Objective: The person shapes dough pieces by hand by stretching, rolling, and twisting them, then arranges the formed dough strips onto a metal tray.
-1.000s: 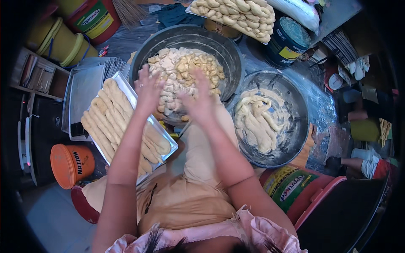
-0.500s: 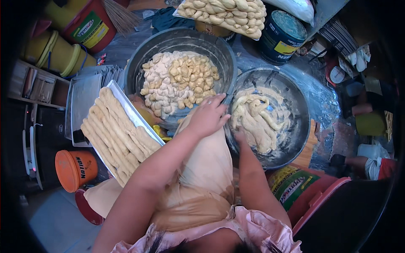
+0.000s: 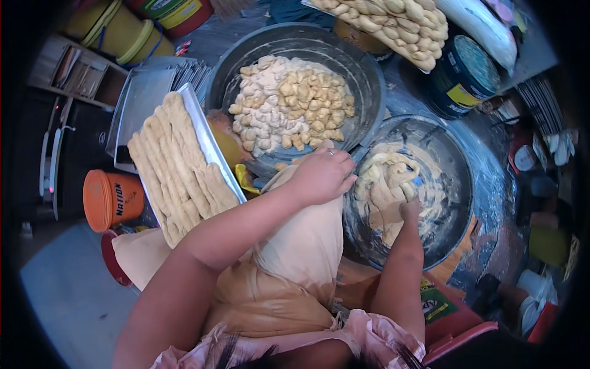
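My right hand (image 3: 410, 211) reaches into the right-hand dark basin (image 3: 458, 215), closed on soft, pale dough (image 3: 386, 190) that lies in floury twisted strands and a flat lump. Its fingertips are partly hidden by the hand. My left hand (image 3: 324, 176), with a ring on one finger, bends its fingers over the basin's left rim, close to the larger grey basin (image 3: 224, 67). That larger basin holds many small dough pieces (image 3: 316, 101), some dusted with pale flour and others more golden. On my left, a metal tray (image 3: 212, 144) carries long dough ropes (image 3: 178, 166) side by side.
Twisted dough pieces (image 3: 399, 21) fill a tray at the back, beside a dark bucket (image 3: 464, 77). An orange bucket (image 3: 114, 200) and stacked empty trays (image 3: 144, 92) stand at left. A red bucket (image 3: 452, 313) is by my right arm. Another person's limbs show at far right.
My right hand has moved from the right basin's near-left edge farther in, onto the dough. My left hand's fingers have drawn in at the rim. The whole view has shifted.
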Demonstrator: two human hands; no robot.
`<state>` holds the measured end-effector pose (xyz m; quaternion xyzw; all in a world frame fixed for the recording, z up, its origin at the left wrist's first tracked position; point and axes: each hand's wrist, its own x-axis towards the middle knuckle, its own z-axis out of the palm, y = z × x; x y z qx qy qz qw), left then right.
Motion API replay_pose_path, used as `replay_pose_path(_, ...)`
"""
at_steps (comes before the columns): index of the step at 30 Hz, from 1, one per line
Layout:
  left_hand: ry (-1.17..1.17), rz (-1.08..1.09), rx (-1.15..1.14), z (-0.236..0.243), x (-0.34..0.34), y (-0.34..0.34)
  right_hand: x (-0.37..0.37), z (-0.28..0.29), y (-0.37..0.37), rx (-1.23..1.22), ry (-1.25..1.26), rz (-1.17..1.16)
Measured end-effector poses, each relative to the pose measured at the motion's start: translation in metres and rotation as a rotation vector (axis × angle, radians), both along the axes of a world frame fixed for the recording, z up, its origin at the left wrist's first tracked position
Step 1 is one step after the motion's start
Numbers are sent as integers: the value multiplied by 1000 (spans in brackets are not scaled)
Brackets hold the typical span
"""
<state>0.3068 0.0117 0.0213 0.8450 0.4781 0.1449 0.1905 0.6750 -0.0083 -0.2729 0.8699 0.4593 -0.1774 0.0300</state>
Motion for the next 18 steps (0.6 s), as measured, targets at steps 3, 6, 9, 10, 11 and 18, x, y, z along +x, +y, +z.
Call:
replay_pose_path(3, 14, -8, -37, 1, 4, 1, -22, 23, -7, -126, -117, -53)
replay_pose_path(6, 5, -22, -15, -1, 6, 1, -17, 22, -21, 49, -180, 66)
replay_pose_path(9, -28, -18, -3, 0, 8, 2, -3, 17, -27, 138, -124, 176)
replay_pose_path(10, -31, -6, -24, 3, 9, 2, 3, 14, -27, 99, -17, 191)
replay_pose_path(11, -34, 6, -46, 4, 11, 2, 9, 11, -30, 146, 12, 202)
replay_pose_path(18, -55, -5, -43, 0, 7, 1, -9, 37, -34, 589, 1035, -104)
